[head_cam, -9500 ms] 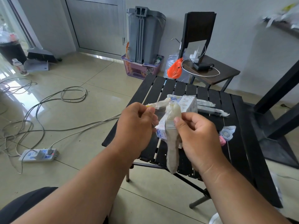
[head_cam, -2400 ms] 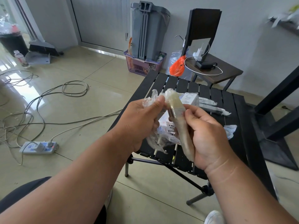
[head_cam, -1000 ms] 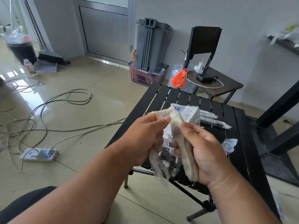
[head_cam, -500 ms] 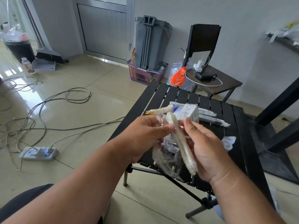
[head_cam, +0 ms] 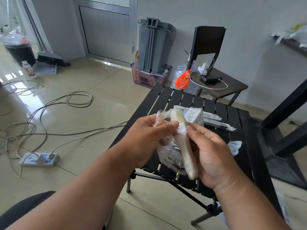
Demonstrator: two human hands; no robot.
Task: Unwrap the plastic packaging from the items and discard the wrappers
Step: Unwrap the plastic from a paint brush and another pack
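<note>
Above the near edge of the black slatted table (head_cam: 242, 146), my right hand (head_cam: 209, 151) holds a long pale stick-shaped item (head_cam: 185, 146) upright, its lower end against my palm. My left hand (head_cam: 146, 138) pinches the clear crinkled plastic wrapper (head_cam: 167, 156) at the item's upper part, thumb tip against the film. Loose wrapper hangs between both hands, with a printed label showing through it. On the table behind lie a small white box (head_cam: 195, 116), two more wrapped long items (head_cam: 217, 124) and a small clear packet (head_cam: 235, 146).
A grey bin (head_cam: 155, 45) stands in a purple basket (head_cam: 146, 78) by the wall. A dark side table (head_cam: 232, 87) carries a charger and white cable. Cables and a power strip (head_cam: 39, 159) lie on the tiled floor at left. A black bin (head_cam: 20, 52) sits far left.
The wrapper has come looser and hangs bunched between my hands. My left thumb has shifted onto the film near the item's top; both hands sit slightly lower than a second ago.
</note>
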